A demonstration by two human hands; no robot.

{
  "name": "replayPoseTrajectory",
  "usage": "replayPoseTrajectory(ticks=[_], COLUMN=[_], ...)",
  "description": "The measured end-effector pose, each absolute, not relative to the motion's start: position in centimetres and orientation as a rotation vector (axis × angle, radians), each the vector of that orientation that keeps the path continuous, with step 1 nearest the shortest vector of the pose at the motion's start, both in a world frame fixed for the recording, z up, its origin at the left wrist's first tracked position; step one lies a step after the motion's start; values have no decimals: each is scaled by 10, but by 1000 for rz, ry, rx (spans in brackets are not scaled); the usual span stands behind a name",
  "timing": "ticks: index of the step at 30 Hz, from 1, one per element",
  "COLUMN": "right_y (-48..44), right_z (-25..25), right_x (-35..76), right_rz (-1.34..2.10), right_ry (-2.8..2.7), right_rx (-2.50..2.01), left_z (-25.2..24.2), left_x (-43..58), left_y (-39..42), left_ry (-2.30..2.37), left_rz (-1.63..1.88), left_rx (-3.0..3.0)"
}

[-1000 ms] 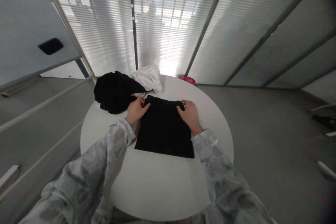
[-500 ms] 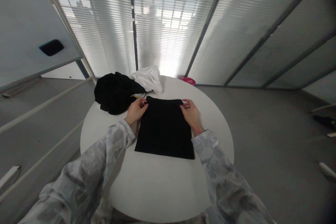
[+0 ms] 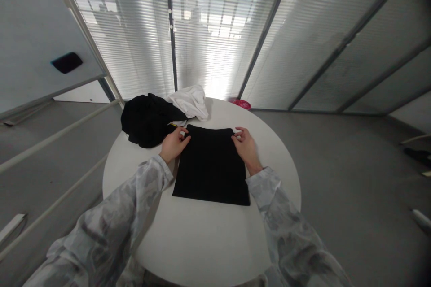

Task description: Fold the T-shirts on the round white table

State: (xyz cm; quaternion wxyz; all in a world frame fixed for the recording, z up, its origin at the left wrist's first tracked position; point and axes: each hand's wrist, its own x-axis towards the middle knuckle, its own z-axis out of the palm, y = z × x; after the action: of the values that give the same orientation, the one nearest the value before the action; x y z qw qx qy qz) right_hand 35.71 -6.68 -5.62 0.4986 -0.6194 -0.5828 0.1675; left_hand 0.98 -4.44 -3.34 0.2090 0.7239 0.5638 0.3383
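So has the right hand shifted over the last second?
Yes. The right hand slid off the folded black cloth to its far right corner, toward the table's far edge.

The round white desk point(image 3: 202, 242) lies bare on its near half and right side. At its far left, a heaped black garment point(image 3: 146, 119) and crumpled white cloth point(image 3: 190, 101) block passage.

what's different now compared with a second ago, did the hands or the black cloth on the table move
A second ago both hands lay partly on the far edge of the folded black cloth. Now the left hand and right hand have slid outward to its two far corners, fingertips pinching there. The cloth remains flat in the same spot on the round table. The black pile and white garment are unchanged.
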Motion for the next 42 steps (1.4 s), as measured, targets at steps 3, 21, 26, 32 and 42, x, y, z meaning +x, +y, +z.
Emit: replayPoseTrajectory(ticks=[3, 21, 26, 32, 42], right_y=[-69, -74, -79, -95, -85], right_z=[-54, -50, -42, -16, -55], right_x=[356, 351, 349, 336, 329], right_rz=[416, 274, 61, 43, 154], right_ry=[-1409, -1576, -1708, -1980, -2261], right_rx=[-1498, -1531, -1556, -1470, -1614], left_z=[-36, -27, -23, -15, -42], left_x=[8, 6, 7, 10, 9], left_y=[-44, -52, -55, -64, -57], left_ry=[1477, 1563, 1663, 1240, 1057], left_rz=[978, 836, 792, 896, 484], left_rx=[1994, 2073, 2189, 2499, 2625])
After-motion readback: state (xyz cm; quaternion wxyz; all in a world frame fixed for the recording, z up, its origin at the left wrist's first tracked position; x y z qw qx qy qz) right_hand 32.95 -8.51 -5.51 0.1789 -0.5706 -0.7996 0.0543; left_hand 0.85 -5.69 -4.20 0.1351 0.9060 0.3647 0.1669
